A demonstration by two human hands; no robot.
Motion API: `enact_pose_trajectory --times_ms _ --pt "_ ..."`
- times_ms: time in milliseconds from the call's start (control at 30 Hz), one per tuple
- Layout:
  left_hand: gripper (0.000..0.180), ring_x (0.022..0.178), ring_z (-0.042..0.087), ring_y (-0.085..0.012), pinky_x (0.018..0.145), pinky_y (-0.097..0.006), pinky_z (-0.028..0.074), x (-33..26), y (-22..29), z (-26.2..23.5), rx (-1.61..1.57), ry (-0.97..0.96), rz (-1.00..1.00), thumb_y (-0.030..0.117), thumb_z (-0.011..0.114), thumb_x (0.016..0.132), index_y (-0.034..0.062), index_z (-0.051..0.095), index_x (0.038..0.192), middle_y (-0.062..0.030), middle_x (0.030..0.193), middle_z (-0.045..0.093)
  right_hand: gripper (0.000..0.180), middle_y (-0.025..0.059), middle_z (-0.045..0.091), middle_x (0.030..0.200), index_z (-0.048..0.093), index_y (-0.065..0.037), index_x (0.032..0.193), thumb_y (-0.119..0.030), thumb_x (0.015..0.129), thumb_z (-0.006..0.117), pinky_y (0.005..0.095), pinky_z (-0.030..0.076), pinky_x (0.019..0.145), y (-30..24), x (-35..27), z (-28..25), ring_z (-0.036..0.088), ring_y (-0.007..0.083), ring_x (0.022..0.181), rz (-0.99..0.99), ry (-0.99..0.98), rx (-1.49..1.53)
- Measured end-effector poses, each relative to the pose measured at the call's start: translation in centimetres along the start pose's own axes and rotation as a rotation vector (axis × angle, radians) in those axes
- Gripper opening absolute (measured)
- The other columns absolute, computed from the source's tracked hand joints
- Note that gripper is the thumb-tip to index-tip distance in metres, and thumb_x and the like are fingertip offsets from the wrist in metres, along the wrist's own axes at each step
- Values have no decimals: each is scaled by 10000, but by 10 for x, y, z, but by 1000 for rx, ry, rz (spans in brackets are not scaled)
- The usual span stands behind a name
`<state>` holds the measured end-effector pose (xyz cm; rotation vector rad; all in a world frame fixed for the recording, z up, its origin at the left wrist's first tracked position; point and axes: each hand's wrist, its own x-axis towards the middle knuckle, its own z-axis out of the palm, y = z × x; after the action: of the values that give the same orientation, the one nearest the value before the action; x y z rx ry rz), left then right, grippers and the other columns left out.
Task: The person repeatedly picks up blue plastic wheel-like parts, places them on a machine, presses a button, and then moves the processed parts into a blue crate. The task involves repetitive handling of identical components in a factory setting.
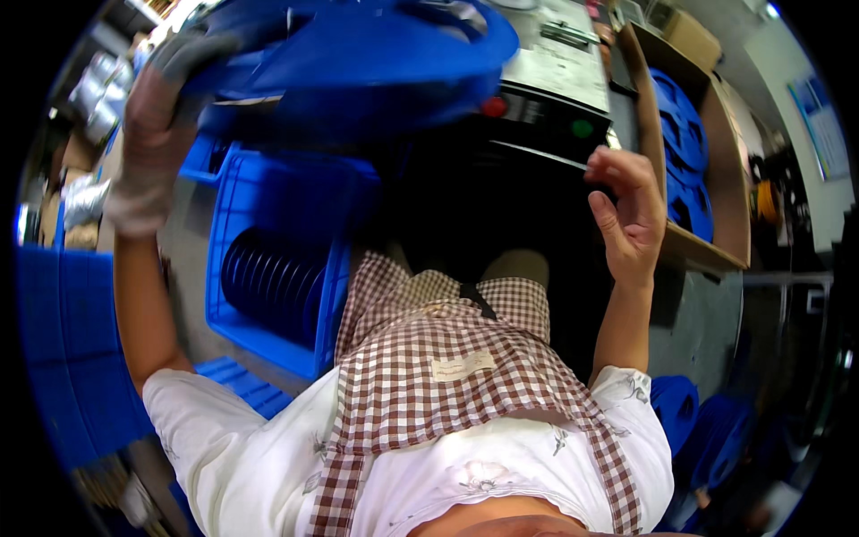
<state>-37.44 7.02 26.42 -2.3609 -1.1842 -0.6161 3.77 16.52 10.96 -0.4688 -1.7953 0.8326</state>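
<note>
A large blue plastic reel (376, 76) is raised at the top of the view, blurred by motion. My left hand (157, 125), in a grey and white glove, grips the reel by its left edge. The fingertips are partly hidden against it. Bare and apart from the reel, my right hand (629, 210) hovers in front of the machine (546, 116) with its red and green buttons. Its fingers curl loosely, the thumb stands away from them, and nothing shows between them.
Below the reel, a blue crate (219, 268) holds a row of dark discs (273, 277). On the right stands a cardboard box (649, 116) with blue reels (684, 152) in it. More blue reels (716, 434) are at the lower right, and stacked blue crates (76, 349) at the left.
</note>
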Motion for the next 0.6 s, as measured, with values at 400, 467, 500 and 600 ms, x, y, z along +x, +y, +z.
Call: enact_pose_trajectory --times_ms 400,467,500,600 --pt "298 917 631 -256 896 -384 498 -370 145 44 255 107 -1124 88 554 866 45 564 1161 -149 947 653 270 25 687 907 662 -66 1093 -11 831 630 213 498 688 12 34 244 626 84 763 -46 -781 209" --pt "317 958 625 -268 879 -347 504 -392 159 75 274 -102 -1601 63 518 880 62 550 1195 -148 1012 647 219 8 677 889 651 -32 1098 -43 884 607 184 480 684 25 28 266 605 55 757 144 -809 171" --pt "310 964 623 -272 870 -342 504 -421 174 107 200 -45 -1638 52 510 883 68 555 1190 -141 1025 644 225 5 673 879 650 -36 1105 -45 883 611 181 478 679 27 19 280 604 53 757 75 -828 84" --pt "269 975 605 -306 855 -368 494 -492 232 200 -197 38 -1604 53 525 876 97 590 1133 -148 1049 625 244 -14 665 785 674 -83 1098 -41 860 641 164 435 596 27 8 305 560 28 662 18 -814 94"
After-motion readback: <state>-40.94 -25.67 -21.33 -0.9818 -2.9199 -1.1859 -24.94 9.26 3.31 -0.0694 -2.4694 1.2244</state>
